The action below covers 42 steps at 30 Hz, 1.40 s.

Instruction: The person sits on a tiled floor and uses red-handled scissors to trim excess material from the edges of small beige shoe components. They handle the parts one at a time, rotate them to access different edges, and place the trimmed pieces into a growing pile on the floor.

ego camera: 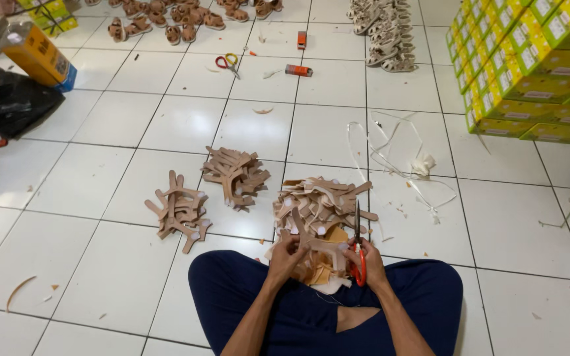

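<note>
Lower centre of the frame: my left hand (287, 257) is closed in a pinch on a tan strap piece (319, 244), which I hold just above my crossed legs (324, 303). My right hand (367, 260) is wrapped around the red handles of the scissors (359, 247); whether the blades are parted I cannot tell.

The scissors' long axis runs nearly vertical in the frame, tip pointing up toward the big pile of strap pieces (321, 204). The strap piece lies roughly crosswise between my hands, its forked arms pointing up and left.

Risk, as I judge it: the blades stand close to my left fingertips, so a slip of the thin piece could nick a finger or cut off the line. The big pile touches my work, and a stray strap might catch in the blades.

Two smaller piles (181, 209) (235, 175) lie centre-left on the white tile floor (100, 264).
</note>
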Each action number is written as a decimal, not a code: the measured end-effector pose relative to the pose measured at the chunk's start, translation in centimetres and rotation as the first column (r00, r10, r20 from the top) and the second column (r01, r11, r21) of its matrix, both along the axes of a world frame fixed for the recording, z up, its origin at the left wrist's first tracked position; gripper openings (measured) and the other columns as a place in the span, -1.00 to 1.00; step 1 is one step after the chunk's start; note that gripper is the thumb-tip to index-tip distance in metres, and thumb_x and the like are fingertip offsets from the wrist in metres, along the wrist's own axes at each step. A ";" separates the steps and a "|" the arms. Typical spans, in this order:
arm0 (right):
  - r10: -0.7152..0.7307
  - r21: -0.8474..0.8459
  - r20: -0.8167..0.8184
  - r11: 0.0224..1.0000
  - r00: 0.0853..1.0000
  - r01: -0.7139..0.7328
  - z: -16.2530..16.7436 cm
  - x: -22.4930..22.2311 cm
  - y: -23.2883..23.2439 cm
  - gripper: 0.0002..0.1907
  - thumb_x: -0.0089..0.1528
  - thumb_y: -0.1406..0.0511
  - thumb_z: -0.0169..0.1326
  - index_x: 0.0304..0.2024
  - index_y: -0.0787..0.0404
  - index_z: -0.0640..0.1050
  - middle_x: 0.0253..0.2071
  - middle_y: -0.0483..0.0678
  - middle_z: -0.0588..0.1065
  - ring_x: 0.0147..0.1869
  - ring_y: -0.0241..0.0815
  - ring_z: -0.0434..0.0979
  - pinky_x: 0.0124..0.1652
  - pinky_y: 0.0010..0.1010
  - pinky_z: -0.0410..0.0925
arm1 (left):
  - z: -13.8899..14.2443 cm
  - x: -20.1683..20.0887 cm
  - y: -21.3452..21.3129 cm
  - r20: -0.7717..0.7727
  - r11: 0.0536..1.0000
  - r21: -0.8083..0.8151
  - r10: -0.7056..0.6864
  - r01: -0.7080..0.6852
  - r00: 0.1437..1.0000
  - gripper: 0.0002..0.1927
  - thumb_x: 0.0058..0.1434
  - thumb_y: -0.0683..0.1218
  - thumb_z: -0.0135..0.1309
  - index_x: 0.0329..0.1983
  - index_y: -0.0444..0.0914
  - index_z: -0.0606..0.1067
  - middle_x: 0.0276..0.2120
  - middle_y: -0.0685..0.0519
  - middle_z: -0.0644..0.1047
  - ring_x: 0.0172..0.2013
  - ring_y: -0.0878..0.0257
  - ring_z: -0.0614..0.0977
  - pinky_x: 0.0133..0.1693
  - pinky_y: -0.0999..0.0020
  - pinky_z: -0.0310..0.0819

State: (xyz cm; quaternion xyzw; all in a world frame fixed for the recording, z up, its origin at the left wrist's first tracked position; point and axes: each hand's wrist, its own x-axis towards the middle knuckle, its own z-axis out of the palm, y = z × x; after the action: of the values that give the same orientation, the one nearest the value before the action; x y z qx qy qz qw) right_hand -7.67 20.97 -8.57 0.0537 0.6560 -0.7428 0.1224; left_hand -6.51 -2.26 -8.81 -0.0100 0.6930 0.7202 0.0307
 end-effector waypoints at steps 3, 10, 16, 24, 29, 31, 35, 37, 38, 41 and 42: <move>-0.034 0.096 -0.057 0.995 0.998 0.039 -0.5 0.3 -0.1 -0.73 0.19 0.39 0.23 -0.09 0.26 0.47 -0.49 -0.13 0.44 -0.53 -0.34 0.41 -0.54 -0.49 0.32 | -0.5 -0.1 0.1 -0.016 0.997 0.073 0.001 0.000 1.000 -0.70 0.31 -0.08 0.19 0.00 -0.37 0.58 -0.26 0.06 0.65 -0.27 0.39 0.62 -0.22 0.50 0.52; 0.012 0.061 -0.089 0.998 0.996 -0.007 -0.6 0.2 0.3 -0.71 0.19 0.39 0.26 -0.08 0.23 0.47 -0.41 -0.17 0.46 -0.45 -0.42 0.44 -0.46 -0.56 0.33 | -1.6 -0.3 0.2 0.046 1.000 0.031 0.002 -0.003 0.999 -0.67 0.32 -0.05 0.18 0.02 -0.38 0.59 -0.26 0.04 0.66 -0.28 0.39 0.62 -0.23 0.51 0.49; -0.032 0.095 -0.009 0.995 0.999 0.033 -0.7 0.2 0.7 -0.72 0.20 0.34 0.27 -0.09 0.23 0.49 -0.43 -0.15 0.46 -0.48 -0.38 0.45 -0.48 -0.54 0.34 | -1.6 -0.5 0.4 0.057 0.998 0.068 -0.016 0.012 0.998 -0.68 0.31 -0.05 0.18 0.01 -0.38 0.56 -0.25 0.06 0.66 -0.28 0.39 0.63 -0.23 0.52 0.50; -0.082 0.105 -0.014 0.991 0.997 0.083 -1.7 0.0 1.5 -0.70 0.18 0.32 0.27 -0.09 0.26 0.48 -0.41 -0.13 0.50 -0.47 -0.35 0.48 -0.45 -0.52 0.36 | -2.6 -0.7 0.9 0.083 0.999 0.035 -0.007 0.004 0.997 -0.68 0.31 -0.08 0.18 0.02 -0.39 0.55 -0.24 0.06 0.65 -0.27 0.39 0.62 -0.24 0.53 0.50; -0.023 0.021 -0.065 0.999 0.998 0.025 -1.9 0.0 1.9 -0.71 0.21 0.35 0.27 -0.07 0.27 0.50 -0.31 -0.14 0.50 -0.30 -0.39 0.50 -0.30 -0.58 0.38 | -2.8 -0.6 1.0 0.085 1.000 0.000 -0.018 0.018 0.996 -0.64 0.32 -0.05 0.15 0.07 -0.38 0.55 -0.23 0.04 0.66 -0.25 0.39 0.63 -0.21 0.52 0.51; -0.072 -0.112 -0.068 0.992 0.995 0.064 -1.7 0.0 2.3 -0.72 0.22 0.39 0.26 -0.06 0.27 0.49 -0.29 -0.14 0.49 -0.29 -0.38 0.49 -0.30 -0.57 0.38 | -2.8 -0.5 1.0 0.046 1.000 -0.026 -0.010 0.011 0.999 -0.64 0.39 -0.03 0.13 0.05 -0.43 0.60 -0.23 0.00 0.64 -0.25 0.37 0.60 -0.21 0.50 0.50; -0.294 -0.265 -0.088 0.928 0.952 0.262 -0.5 -0.8 5.1 -0.73 0.20 0.43 0.17 -0.05 0.21 0.47 -0.28 -0.14 0.47 -0.34 -0.35 0.49 -0.40 -0.49 0.43 | -2.8 -0.8 1.1 0.070 1.000 0.007 0.008 -0.009 0.998 -0.61 0.39 0.03 0.03 0.07 -0.36 0.57 -0.25 0.00 0.68 -0.28 0.33 0.66 -0.22 0.48 0.55; -0.403 -0.324 -0.088 0.877 0.911 0.356 -0.1 -1.8 6.7 -0.75 0.22 0.42 0.16 -0.06 0.20 0.46 -0.28 -0.12 0.47 -0.36 -0.31 0.49 -0.44 -0.42 0.46 | -2.7 -0.9 1.1 0.054 1.000 -0.001 0.017 -0.017 0.998 -0.61 0.39 0.03 0.03 0.07 -0.37 0.57 -0.24 0.01 0.67 -0.27 0.33 0.66 -0.22 0.48 0.55; -0.451 -0.362 -0.083 0.844 0.889 0.395 0.0 -2.5 7.7 -0.76 0.23 0.41 0.17 -0.06 0.22 0.45 -0.28 -0.10 0.46 -0.36 -0.27 0.50 -0.43 -0.38 0.48 | -2.6 -1.1 1.2 0.054 1.000 -0.005 0.018 -0.018 0.998 -0.61 0.40 0.03 0.04 0.06 -0.37 0.57 -0.24 0.00 0.67 -0.27 0.33 0.66 -0.22 0.48 0.54; -0.657 -0.263 -0.032 0.733 0.753 0.628 -0.4 -3.2 9.3 -0.75 0.32 0.31 0.18 -0.06 0.23 0.40 -0.25 -0.03 0.49 -0.36 -0.22 0.46 -0.40 -0.35 0.44 | -2.5 -1.1 1.6 0.044 0.998 -0.046 0.037 -0.035 0.998 -0.62 0.40 0.02 0.05 0.03 -0.38 0.59 -0.26 -0.02 0.67 -0.28 0.31 0.66 -0.23 0.46 0.54; -0.727 -0.189 -0.020 0.677 0.686 0.712 -0.7 -3.4 9.5 -0.72 0.35 0.26 0.18 -0.06 0.24 0.38 -0.24 -0.01 0.51 -0.36 -0.22 0.44 -0.38 -0.36 0.41 | -2.4 -1.0 1.8 0.029 0.995 -0.078 0.058 -0.056 0.998 -0.63 0.39 0.02 0.06 0.02 -0.38 0.59 -0.27 -0.03 0.67 -0.27 0.30 0.66 -0.22 0.44 0.54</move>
State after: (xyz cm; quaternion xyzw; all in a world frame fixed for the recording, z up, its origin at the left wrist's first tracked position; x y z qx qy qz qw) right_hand -11.03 30.48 -9.22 0.2621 0.5227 -0.7845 -0.2066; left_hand -7.54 -0.50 -11.19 -0.0421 0.7193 0.6932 0.0203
